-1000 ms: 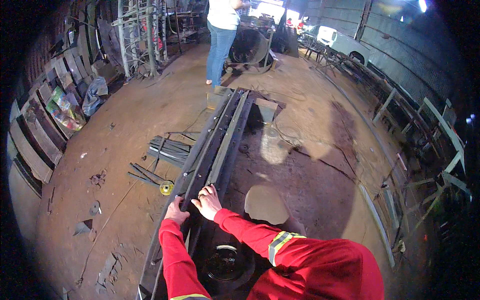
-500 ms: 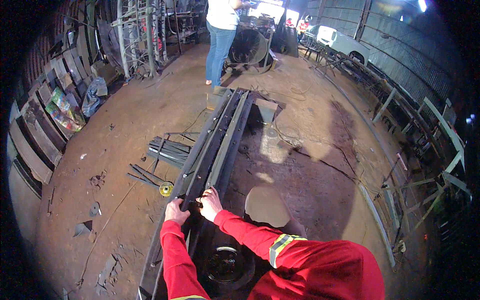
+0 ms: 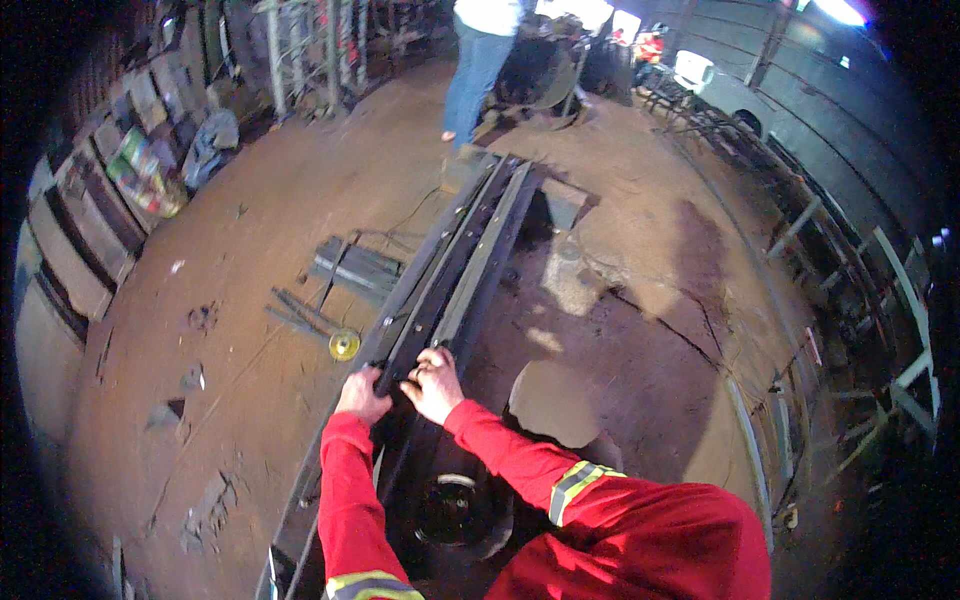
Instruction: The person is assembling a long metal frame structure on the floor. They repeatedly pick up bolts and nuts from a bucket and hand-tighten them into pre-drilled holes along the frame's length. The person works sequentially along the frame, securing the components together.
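Note:
Long dark metal bars (image 3: pixel 459 262) lie side by side, running away from me, with small light spots along them. My left hand (image 3: pixel 364 393) is closed over the edge of the left part of these bars, its thumb toward the middle. Close to its right, my right hand (image 3: pixel 434 386) has curled fingers resting at the right-hand bar; what lies under its fingertips is too dark to make out. Below my hands, between my forearms, sits a dark round object (image 3: pixel 455 512) with a shiny rim.
A yellow-rimmed disc (image 3: pixel 344 345) and a bundle of dark strips (image 3: pixel 357 268) lie left of the bars. A brown rounded seat-like surface (image 3: pixel 553 403) is at right. A person in jeans (image 3: pixel 477 80) stands beyond. Cables (image 3: pixel 655 322) cross the floor; metal frames line the right.
The whole view has shifted, so the scene sits further right and higher. Both hands stay at about the same place on the bars, with the right fingers slightly rearranged.

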Motion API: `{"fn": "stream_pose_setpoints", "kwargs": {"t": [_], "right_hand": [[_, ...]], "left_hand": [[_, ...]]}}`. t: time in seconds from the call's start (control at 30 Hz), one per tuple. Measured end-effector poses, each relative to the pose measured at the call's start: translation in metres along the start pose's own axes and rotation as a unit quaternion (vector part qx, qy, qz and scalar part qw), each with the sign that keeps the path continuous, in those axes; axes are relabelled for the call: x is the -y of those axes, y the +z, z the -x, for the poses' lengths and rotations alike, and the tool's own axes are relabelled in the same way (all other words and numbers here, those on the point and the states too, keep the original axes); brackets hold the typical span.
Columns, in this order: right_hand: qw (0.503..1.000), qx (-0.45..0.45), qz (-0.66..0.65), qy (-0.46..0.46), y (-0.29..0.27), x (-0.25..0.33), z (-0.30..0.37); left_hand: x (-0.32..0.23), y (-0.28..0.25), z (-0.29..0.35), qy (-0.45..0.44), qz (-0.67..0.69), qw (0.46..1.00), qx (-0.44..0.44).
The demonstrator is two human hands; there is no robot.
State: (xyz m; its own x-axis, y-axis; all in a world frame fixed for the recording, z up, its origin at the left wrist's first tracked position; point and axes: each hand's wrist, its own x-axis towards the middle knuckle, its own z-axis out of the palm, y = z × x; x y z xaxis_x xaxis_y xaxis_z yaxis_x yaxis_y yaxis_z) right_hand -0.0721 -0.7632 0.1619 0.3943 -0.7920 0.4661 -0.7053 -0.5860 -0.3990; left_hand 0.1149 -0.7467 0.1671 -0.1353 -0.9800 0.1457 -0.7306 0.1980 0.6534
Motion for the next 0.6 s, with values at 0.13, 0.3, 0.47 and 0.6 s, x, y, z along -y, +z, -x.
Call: {"fn": "stream_pose_setpoints", "kwargs": {"t": [0.13, 0.3, 0.47, 0.6], "right_hand": [[0.999, -0.022, 0.005, -0.03, 0.002, 0.003, -0.006], [0.999, -0.026, -0.01, -0.042, 0.018, -0.011, 0.003], [0.997, -0.045, -0.019, -0.06, 0.028, -0.013, 0.001], [0.998, -0.041, 0.019, -0.046, 0.034, -0.022, 0.006]], "left_hand": [[-0.001, -0.007, -0.003, -0.011, -0.013, 0.999, 0.032], [0.006, 0.002, 0.003, 0.014, -0.017, 1.0, 0.018], [0.007, 0.0, 0.006, 0.015, -0.018, 1.0, 0.011], [0.002, 0.001, 0.002, 0.003, -0.026, 0.999, 0.041]]}}
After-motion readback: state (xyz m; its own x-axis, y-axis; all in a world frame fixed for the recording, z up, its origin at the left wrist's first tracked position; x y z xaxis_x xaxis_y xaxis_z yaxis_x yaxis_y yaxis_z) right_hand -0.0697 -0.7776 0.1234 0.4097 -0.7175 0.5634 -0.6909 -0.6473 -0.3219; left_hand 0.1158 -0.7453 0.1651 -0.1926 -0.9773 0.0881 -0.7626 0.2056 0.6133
